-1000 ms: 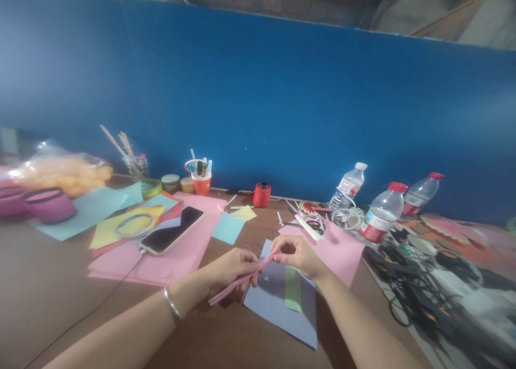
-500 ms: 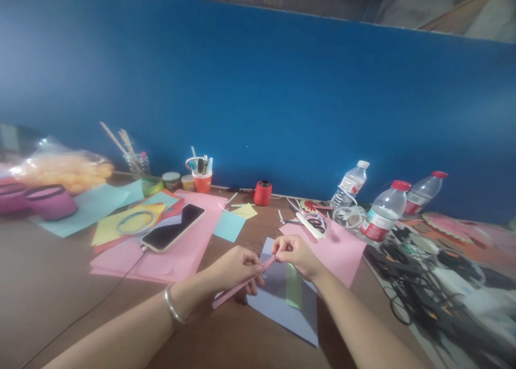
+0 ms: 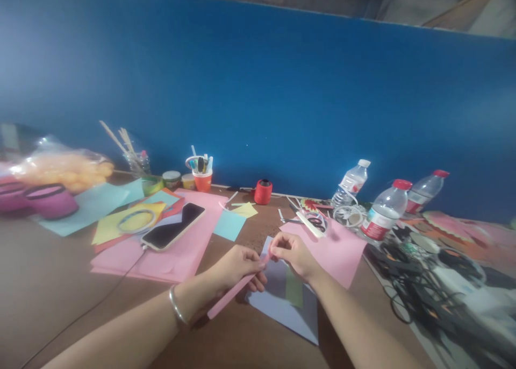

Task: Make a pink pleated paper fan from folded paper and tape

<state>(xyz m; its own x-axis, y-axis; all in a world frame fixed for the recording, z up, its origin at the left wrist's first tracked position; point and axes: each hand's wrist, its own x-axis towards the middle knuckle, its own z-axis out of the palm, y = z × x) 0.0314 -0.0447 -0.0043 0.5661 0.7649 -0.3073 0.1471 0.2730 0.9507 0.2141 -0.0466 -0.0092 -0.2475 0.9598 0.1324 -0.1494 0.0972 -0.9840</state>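
You are holding one pink paper strip (image 3: 229,300), narrow, flat and pale, its long free end slanting down to the lower left with a neatly squared tip. It is in front of you, between your hands, over the brown desk (image 3: 185,342) and the left edge of a lavender sheet (image 3: 304,326). Your left hand (image 3: 242,267) grips it between thumb and fingers, the other fingers curled beneath; your right hand (image 3: 292,255) pinches its upper end with thumb and fingertips.

One green strip (image 3: 294,292) lies on the lavender sheet, partly below your right wrist. One phone (image 3: 175,228) rests on the pink sheets (image 3: 157,264) at left, and one red spool (image 3: 263,192) stands near the blue partition (image 3: 258,89). Count three clear bottles (image 3: 382,210) at right — two red caps, one white.

As for containers, one orange cup (image 3: 202,182) holds several upright tools, too small to identify. A clear container (image 3: 139,165) holds pale sticks (image 3: 115,139), and a clear bag (image 3: 60,167) holds yellow-orange lumps. Two small jars (image 3: 171,179) stand beside the cup — their contents you cannot make out.
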